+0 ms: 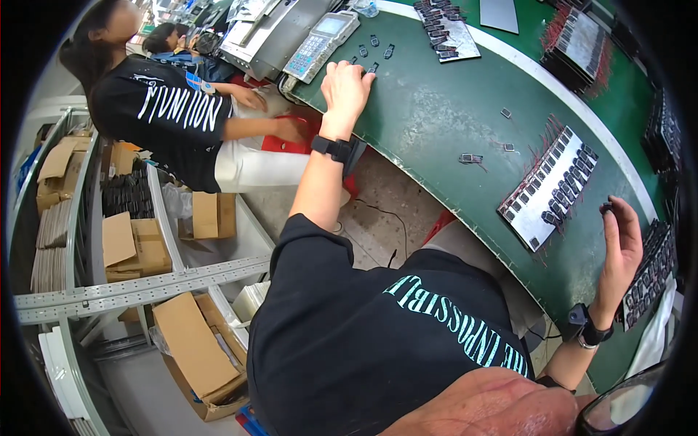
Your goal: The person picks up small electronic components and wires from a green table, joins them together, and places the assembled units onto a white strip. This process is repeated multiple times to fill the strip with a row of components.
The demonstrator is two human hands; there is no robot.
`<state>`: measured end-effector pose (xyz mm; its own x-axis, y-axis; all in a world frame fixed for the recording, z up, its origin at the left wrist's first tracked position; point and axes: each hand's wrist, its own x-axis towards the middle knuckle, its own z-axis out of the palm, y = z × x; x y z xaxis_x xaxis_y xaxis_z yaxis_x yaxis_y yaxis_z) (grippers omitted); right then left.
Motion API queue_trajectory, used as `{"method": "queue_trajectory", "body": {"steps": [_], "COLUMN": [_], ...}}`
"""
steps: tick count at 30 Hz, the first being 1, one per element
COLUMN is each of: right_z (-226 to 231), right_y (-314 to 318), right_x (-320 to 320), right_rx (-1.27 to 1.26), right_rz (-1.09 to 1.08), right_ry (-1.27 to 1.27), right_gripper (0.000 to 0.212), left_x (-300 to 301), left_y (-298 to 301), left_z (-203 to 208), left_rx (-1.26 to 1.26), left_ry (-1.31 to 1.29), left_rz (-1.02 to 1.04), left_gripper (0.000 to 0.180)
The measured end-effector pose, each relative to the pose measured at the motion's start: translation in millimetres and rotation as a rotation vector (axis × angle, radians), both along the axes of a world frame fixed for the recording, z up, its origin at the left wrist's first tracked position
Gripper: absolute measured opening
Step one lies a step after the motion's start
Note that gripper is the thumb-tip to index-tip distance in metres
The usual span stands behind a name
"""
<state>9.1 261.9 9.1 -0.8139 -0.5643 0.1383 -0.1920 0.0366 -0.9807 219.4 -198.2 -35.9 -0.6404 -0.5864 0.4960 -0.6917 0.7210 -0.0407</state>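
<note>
My left hand (345,87) lies palm down on the green table (429,123), its fingertips at a few small black parts (373,67) next to a grey keypad device (320,45). A black watch is on that wrist. My right hand (622,243) is raised at the table's right side, pinching a small black part (606,208) at its fingertips. It hovers just right of a grey tray (549,187) filled with rows of black parts with red leads. Loose parts (471,158) lie between the two hands.
Further trays of parts sit at the back (445,30) and along the right edge (651,269). Another person in a black shirt (163,109) sits at the left, hands near a red object (294,138). Cardboard boxes (193,349) and metal shelving (138,287) fill the lower left.
</note>
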Motion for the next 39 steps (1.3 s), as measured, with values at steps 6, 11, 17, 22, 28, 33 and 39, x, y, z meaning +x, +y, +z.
{"method": "queue_trajectory", "body": {"steps": [6,11,17,22,28,33,39], "right_z": [-5,-7,-6,-14,-20,-22,-5], "right_y": [-6,-11,-33,-26,-16,-19,-21], "right_x": [7,0,-2,-11,-15,-11,-4], "right_rx": [-0.104,-0.145,-0.124,-0.152,-0.141,-0.147,0.024], "right_rz": [0.034,0.126,0.240,0.223,0.167,0.154,-0.027], "right_ry": [-0.003,-0.150,-0.310,-0.367,-0.374,-0.315,0.239], "right_gripper": [0.017,0.019,0.023,0.022,0.021,0.020,0.018], "left_x": [-2,-45,-102,-130,-130,-126,-127], "left_y": [4,78,200,242,265,268,268], "left_z": [18,46,62,49,40,37,40], "left_rx": [0.049,0.031,0.067,0.089,0.509,0.834,1.036], "left_ry": [-0.009,0.071,0.180,0.181,0.250,0.281,0.359], "left_rz": [-0.081,-0.252,-0.940,-1.109,-1.008,-0.920,-0.860], "left_gripper": [0.016,0.018,0.021,0.020,0.026,0.029,0.024]}}
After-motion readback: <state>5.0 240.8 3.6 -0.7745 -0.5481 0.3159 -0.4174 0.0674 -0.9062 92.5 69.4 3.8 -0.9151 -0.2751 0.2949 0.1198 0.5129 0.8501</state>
